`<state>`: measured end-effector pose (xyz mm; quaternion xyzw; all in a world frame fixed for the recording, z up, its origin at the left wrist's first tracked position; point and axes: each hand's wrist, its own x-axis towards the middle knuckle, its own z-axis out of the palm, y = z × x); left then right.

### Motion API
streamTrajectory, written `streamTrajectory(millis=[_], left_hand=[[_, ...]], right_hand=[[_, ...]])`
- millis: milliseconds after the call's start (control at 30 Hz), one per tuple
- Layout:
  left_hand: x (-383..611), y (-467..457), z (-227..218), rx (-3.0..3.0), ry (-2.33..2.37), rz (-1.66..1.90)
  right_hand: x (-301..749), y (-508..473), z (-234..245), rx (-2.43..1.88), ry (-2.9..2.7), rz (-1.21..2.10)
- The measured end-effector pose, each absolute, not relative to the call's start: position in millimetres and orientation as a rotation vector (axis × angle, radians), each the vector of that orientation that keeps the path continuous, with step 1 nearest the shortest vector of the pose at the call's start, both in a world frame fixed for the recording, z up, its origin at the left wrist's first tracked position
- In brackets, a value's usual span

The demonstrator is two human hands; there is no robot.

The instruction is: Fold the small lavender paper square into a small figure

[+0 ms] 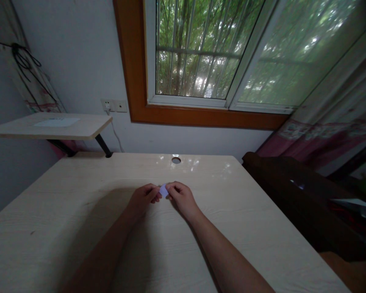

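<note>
A small piece of pale purple paper [163, 191] is held up between my two hands over the light wooden desk [238, 228]. My left hand [144, 197] pinches its left edge with closed fingers. On the opposite edge, my right hand [181, 196] grips it between thumb and fingers. Much of the paper's outline is hidden behind the fingertips, so I cannot tell its full shape or any folds.
A raised shelf [94, 124] on black legs stands at the desk's back left, with a white sheet [57, 122] on top. A round cable hole [176, 160] lies near the back edge. Dark wooden furniture [293, 195] adjoins on the right, below a curtain [332, 118].
</note>
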<state>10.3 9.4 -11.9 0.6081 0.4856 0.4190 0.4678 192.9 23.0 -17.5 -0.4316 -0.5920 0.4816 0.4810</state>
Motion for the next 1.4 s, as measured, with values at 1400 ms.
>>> streamTrajectory(millis=[1400], left_hand=[[11.2, 10.1, -15.5, 1.466, 1.195, 1.09]], right_hand=[[197.4, 24.5, -13.9, -1.04, -1.527, 0.948]])
